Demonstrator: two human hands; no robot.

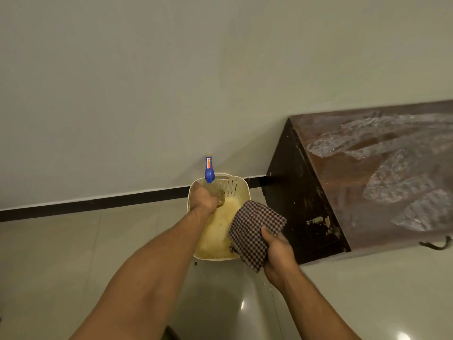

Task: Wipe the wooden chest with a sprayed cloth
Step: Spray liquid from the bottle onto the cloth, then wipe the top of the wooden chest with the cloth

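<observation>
The dark wooden chest stands on the floor at the right, against the wall. Its top shows pale wet or dusty smears. My left hand grips a clear spray bottle with a blue nozzle, held upright over a cream plastic basket. My right hand holds a folded checked cloth just left of the chest's end panel, over the basket's right side.
The basket sits on the glossy tiled floor near the wall, which has a black skirting strip. A dark strap or handle hangs at the chest's near right edge.
</observation>
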